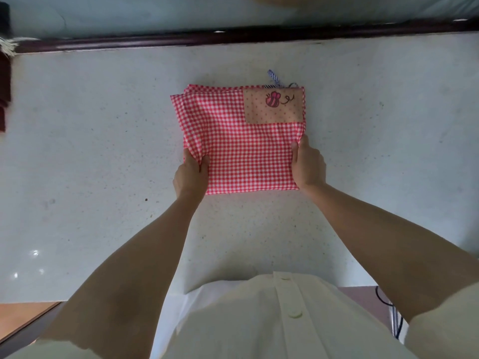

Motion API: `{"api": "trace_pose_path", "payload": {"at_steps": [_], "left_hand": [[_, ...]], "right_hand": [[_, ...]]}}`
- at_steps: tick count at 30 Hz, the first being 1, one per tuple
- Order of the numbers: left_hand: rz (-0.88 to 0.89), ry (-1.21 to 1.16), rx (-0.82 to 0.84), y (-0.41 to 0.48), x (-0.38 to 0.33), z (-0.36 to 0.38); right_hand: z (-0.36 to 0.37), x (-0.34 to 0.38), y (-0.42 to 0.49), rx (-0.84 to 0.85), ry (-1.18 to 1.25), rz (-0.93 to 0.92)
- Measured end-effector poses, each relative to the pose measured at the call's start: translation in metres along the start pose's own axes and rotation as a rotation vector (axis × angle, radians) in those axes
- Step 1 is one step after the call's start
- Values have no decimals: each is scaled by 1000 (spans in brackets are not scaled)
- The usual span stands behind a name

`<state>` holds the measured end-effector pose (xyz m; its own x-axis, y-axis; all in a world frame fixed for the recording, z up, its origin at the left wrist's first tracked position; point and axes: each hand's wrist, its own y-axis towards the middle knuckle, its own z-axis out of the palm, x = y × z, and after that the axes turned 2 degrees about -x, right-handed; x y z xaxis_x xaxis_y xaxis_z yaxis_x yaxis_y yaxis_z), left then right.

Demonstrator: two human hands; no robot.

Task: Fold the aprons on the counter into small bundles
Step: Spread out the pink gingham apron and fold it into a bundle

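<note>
Dark cloth [4,86] sits at the counter's [103,151] far left. The left hand [193,168] pinches the apron's [241,146] left side, fabric bunched under the thumb. The apron lies mid-counter, a layered square, bee pocket [273,106] at its far right corner. The right hand [307,164] grips the right edge, thumb on top. Both sides held evenly, likely to carry the next fold over straight.

Your left hand [192,174] pinches the left edge of the red gingham apron [246,154], fingers curled into the cloth; your right hand [308,167] grips its right edge, thumb on top. Both forearms [160,242] reach forward, bare.
</note>
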<state>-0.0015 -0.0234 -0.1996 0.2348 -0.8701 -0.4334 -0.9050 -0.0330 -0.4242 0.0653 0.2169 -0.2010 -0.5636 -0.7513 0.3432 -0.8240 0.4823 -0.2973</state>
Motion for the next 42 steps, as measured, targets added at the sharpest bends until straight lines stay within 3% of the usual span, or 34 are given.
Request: {"api": "trace_pose_path", "payload": {"at_steps": [3, 5, 8, 10, 12, 15, 17, 20, 22, 25, 39, 42], "left_hand": [[-118, -46, -73, 0, -2, -3], [-153, -88, -247, -4, -6, -6], [111, 88, -505, -11, -18, -4], [416, 220, -389, -14, -29, 0], [641, 395, -149, -13, -38, 9], [674, 513, 70, 0, -39, 25], [666, 539, 72, 6, -37, 29], [709, 559, 54, 16, -45, 26], [750, 564, 23, 26, -48, 23], [746, 552, 11, 46, -48, 20], [707, 636, -33, 61, -45, 28], [825, 583, 9, 46, -47, 21]], "right_hand": [[-1, -1, 3, 5, 17, 25], [0, 0, 4, 21, 44, 63], [0, -1, 5, 41, 61, 115], [0, -1, 4, 36, 64, 141], [-3, -1, 2, -38, 139, 196], [-8, 0, 2, -329, 175, 43], [-6, 5, 6, -417, 63, -175], [4, 16, 15, -256, -88, -443], [18, 17, 22, -137, -209, -515], [33, 8, 30, -58, -258, -460], [39, 3, 39, -94, -260, -455], [37, 3, 39, -59, -251, -447]]}}
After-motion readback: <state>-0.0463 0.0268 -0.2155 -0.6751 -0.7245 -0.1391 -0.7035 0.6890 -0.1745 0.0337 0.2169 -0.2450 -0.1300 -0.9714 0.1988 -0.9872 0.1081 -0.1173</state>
